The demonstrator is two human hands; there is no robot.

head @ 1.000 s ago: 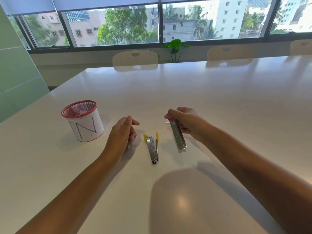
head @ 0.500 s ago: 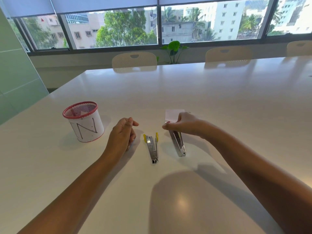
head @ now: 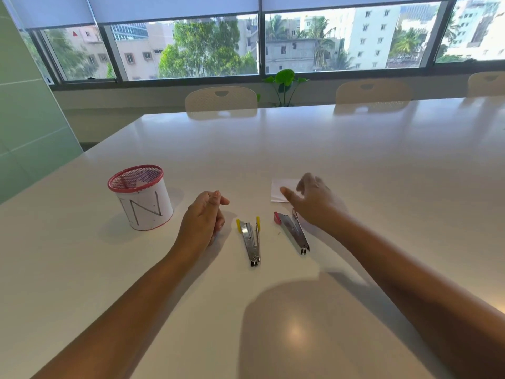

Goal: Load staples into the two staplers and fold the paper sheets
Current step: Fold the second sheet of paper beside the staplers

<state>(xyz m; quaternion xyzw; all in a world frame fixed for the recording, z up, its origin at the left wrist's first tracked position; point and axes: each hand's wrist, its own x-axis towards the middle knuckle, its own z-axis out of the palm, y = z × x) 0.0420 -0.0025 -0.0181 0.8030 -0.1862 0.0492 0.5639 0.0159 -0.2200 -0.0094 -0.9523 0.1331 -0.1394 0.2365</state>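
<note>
Now both staplers, yellow [head: 250, 239] & pink [head: 293, 232], lie opened on the counter [head: 355, 165]. Right hand [head: 314, 201], fingers spread & blurred, holds nothing, hovers by folded paper [head: 278, 188]; left hand [head: 203, 217] loosely curled, idle. Prob folding step next: needs pinching paper's edge.

The scene is seen through a single wide-angle head-worn camera, aimed forward and down across the white table [head: 355, 160]. The near tabletop is viewed closely; windows [head: 191, 47] are seen far off at 12 o'clock.
</note>
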